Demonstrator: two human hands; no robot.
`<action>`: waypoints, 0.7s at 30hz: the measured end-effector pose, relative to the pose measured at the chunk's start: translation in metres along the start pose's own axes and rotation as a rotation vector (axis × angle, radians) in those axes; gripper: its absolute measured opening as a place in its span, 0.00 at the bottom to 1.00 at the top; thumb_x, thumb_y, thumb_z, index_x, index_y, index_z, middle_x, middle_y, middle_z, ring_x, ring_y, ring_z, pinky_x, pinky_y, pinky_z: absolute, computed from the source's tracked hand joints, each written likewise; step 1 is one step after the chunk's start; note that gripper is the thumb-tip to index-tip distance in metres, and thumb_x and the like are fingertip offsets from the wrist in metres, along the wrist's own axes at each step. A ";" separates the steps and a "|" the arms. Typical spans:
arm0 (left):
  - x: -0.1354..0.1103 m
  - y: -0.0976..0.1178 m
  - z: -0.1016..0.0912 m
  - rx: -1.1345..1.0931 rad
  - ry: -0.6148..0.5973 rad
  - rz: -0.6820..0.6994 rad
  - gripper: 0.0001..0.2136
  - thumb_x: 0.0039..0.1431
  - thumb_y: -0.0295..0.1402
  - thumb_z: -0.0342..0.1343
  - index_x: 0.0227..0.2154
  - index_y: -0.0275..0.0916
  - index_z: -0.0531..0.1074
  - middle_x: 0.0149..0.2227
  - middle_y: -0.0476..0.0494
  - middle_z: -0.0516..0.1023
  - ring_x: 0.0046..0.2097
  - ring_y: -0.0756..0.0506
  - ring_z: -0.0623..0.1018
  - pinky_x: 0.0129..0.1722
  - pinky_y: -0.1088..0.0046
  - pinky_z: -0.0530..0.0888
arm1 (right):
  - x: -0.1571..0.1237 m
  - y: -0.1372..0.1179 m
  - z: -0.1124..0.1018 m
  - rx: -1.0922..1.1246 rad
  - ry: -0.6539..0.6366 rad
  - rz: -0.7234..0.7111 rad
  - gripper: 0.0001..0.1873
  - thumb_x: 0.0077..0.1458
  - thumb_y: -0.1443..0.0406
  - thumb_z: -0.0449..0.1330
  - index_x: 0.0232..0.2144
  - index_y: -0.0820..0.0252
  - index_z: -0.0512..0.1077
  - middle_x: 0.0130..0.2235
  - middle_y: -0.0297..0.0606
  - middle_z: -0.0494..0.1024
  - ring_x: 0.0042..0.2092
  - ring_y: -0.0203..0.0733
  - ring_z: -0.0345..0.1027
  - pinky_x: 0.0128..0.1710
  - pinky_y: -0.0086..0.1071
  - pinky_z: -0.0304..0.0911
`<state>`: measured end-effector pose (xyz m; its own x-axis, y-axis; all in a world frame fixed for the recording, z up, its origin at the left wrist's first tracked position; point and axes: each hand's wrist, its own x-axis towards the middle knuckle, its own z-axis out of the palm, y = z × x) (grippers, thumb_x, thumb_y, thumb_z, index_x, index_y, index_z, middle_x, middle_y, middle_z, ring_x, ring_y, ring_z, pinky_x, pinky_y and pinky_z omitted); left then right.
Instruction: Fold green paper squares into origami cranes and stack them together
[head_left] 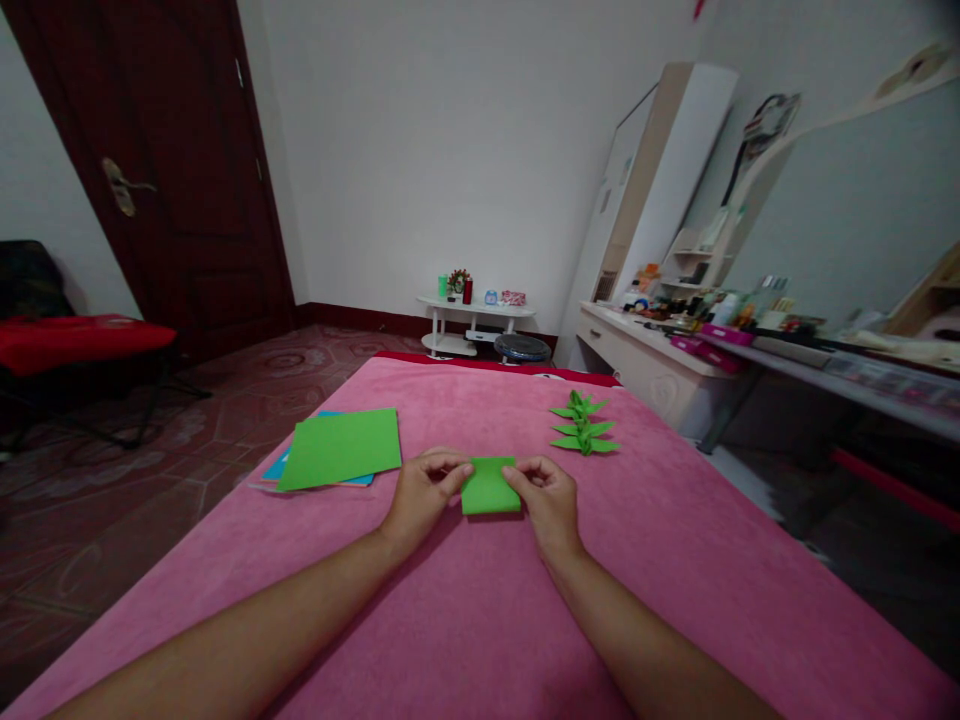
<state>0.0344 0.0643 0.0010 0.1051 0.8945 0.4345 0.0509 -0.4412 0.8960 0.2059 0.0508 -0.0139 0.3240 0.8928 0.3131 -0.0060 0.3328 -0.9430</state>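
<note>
A small folded piece of green paper (491, 488) is held up between my two hands, just above the pink cloth. My left hand (431, 492) pinches its upper left corner between thumb and fingers. At the upper right corner, my right hand (551, 497) grips it the same way. To the left lies a stack of paper sheets (345, 447), green on top with blue showing beneath. Green folded paper figures (583, 437) with pointed tips sit to the right, beyond my right hand.
The pink cloth (465, 620) covers the surface in front of me. Past its far edge stands a low white table (480, 305) with small items on it. A cluttered dressing table (660, 345) is on the right, and a red-covered chair (82, 340) on the left.
</note>
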 end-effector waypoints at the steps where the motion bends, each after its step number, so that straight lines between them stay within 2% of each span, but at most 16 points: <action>1: 0.000 0.000 0.000 -0.009 0.010 -0.009 0.07 0.50 0.34 0.59 0.25 0.35 0.78 0.30 0.41 0.76 0.33 0.46 0.74 0.33 0.74 0.70 | 0.000 0.000 0.000 0.008 0.003 0.007 0.11 0.39 0.61 0.67 0.22 0.62 0.70 0.22 0.30 0.70 0.24 0.34 0.61 0.24 0.27 0.57; 5: 0.001 -0.002 0.000 -0.067 0.035 -0.089 0.07 0.46 0.35 0.62 0.24 0.35 0.77 0.27 0.43 0.76 0.30 0.47 0.73 0.30 0.74 0.69 | 0.001 0.001 -0.001 0.037 0.015 0.037 0.12 0.37 0.61 0.68 0.22 0.62 0.70 0.21 0.30 0.70 0.23 0.34 0.60 0.23 0.27 0.56; 11: -0.001 -0.002 0.000 -0.111 0.008 -0.171 0.10 0.48 0.38 0.61 0.26 0.34 0.77 0.25 0.44 0.75 0.25 0.50 0.71 0.25 0.77 0.67 | 0.002 0.001 -0.001 0.062 0.033 0.047 0.12 0.37 0.61 0.67 0.22 0.62 0.69 0.22 0.31 0.69 0.24 0.33 0.60 0.23 0.26 0.56; 21: 0.000 -0.002 0.001 -0.116 0.003 -0.153 0.09 0.47 0.36 0.61 0.23 0.34 0.76 0.23 0.44 0.76 0.25 0.50 0.71 0.26 0.76 0.67 | 0.002 0.000 -0.001 0.064 0.045 0.027 0.12 0.38 0.62 0.67 0.23 0.62 0.69 0.23 0.31 0.70 0.25 0.34 0.62 0.25 0.27 0.58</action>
<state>0.0350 0.0655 -0.0010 0.1017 0.9509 0.2925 -0.0488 -0.2889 0.9561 0.2078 0.0522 -0.0137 0.3652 0.8877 0.2804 -0.0753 0.3284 -0.9415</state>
